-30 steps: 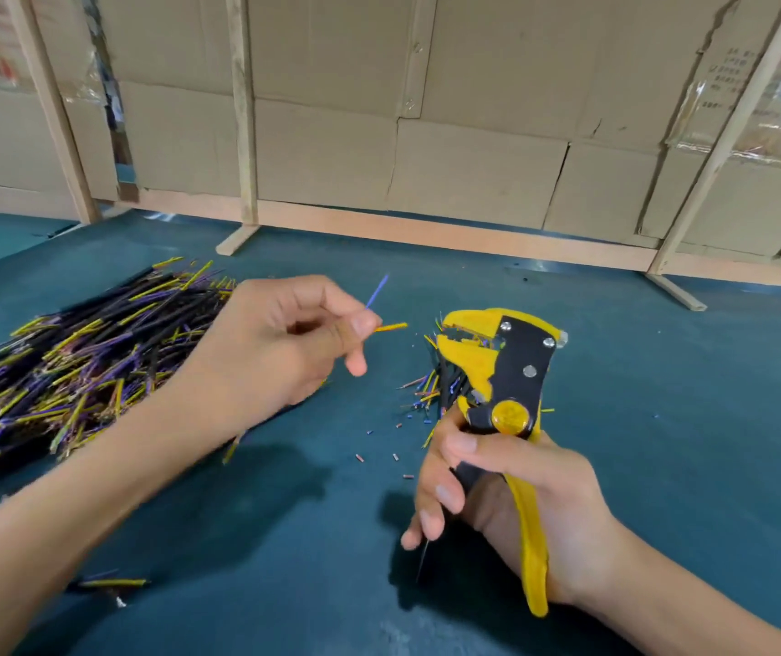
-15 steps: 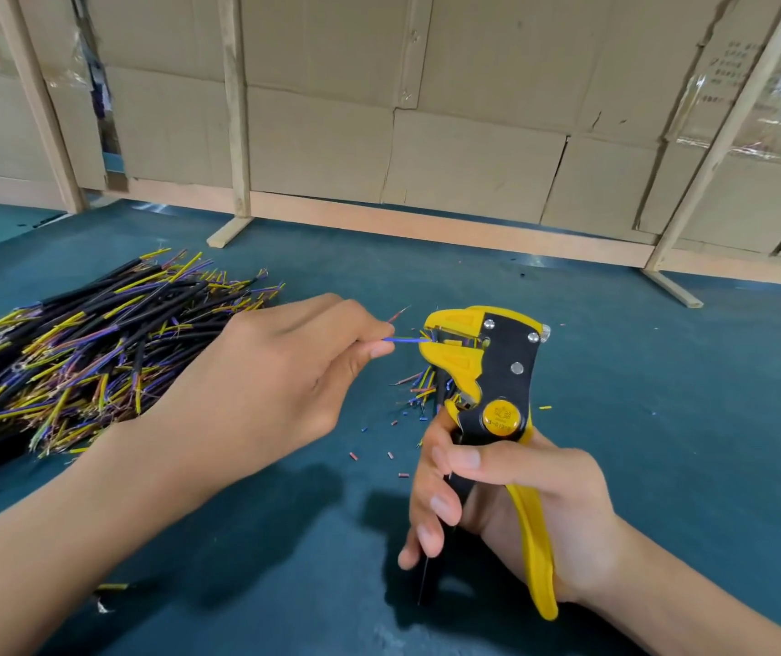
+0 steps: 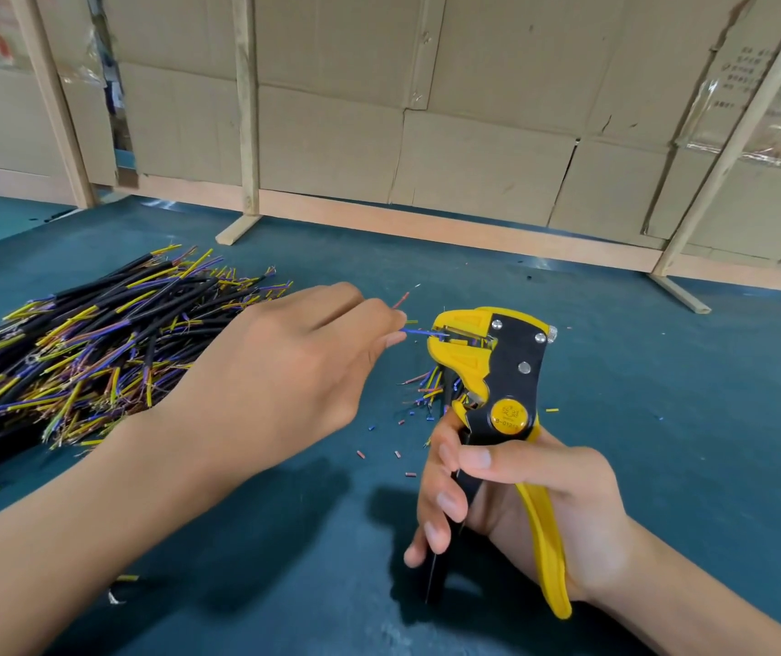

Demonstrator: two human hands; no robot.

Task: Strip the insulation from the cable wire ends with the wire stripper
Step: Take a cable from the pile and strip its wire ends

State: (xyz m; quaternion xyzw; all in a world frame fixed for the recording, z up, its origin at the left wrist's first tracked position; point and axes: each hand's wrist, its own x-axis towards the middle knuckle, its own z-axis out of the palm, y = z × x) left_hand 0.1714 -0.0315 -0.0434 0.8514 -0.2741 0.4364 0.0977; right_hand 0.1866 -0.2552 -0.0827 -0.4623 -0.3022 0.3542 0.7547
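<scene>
Your left hand (image 3: 284,371) pinches the blue wire (image 3: 419,331), tip still in the wire stripper (image 3: 492,371) jaws; right hand (image 3: 535,504) grips its handles above the teal table (image 3: 663,395), cardboard wall (image 3: 473,158) behind; little changed.

This looks like a small workshop: a green-covered worktop (image 3: 663,419) carries a big pile of cut cables (image 3: 85,352), and flattened cardboard boxes (image 3: 473,158) on wooden posts (image 3: 247,111) form the wall.
</scene>
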